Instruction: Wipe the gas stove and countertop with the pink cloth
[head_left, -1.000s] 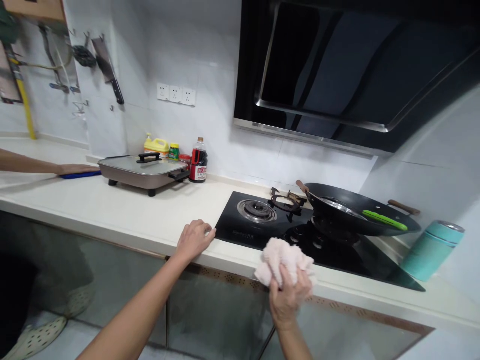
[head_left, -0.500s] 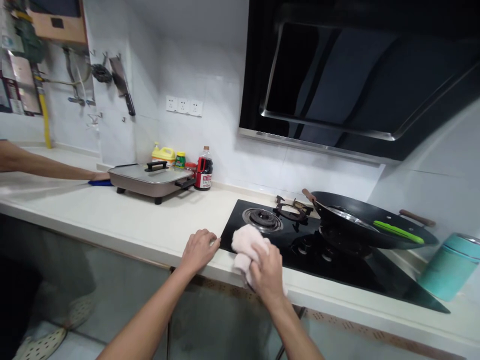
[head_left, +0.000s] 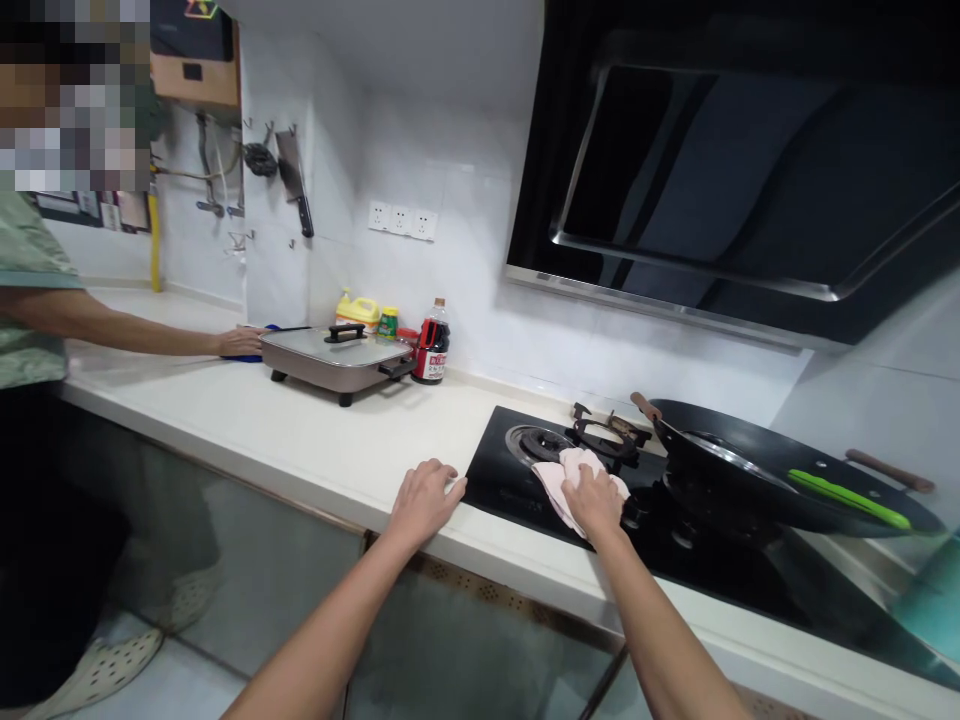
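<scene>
My right hand (head_left: 598, 503) presses a pale pink cloth (head_left: 553, 483) onto the black glass gas stove (head_left: 514, 498), its fingers bunched over the folds. The cloth lies just in front of the left burner (head_left: 546, 443). My left hand (head_left: 425, 500) rests on the front part of the white countertop (head_left: 360, 440), at the stove's left corner, fingers spread and holding nothing. To the right, a black wok (head_left: 750, 490) sits on the other burner, with a bright green utensil handle (head_left: 847, 497) lying across it. A loose burner grate (head_left: 604, 435) stands behind the left burner.
At left, a co-worker's hand (head_left: 244, 342) holds a blue cloth (head_left: 259, 356) beside a lidded electric pan (head_left: 330, 372). A dark sauce bottle (head_left: 433, 345) stands against the wall. The range hood (head_left: 690, 190) slants overhead. A teal container (head_left: 934, 600) is at far right; a cleaver (head_left: 292, 175) hangs on the wall.
My right hand has moved the cloth from the counter's front edge further onto the stove. My view has turned left, bringing in more of the co-worker. My left hand stays at the stove's corner.
</scene>
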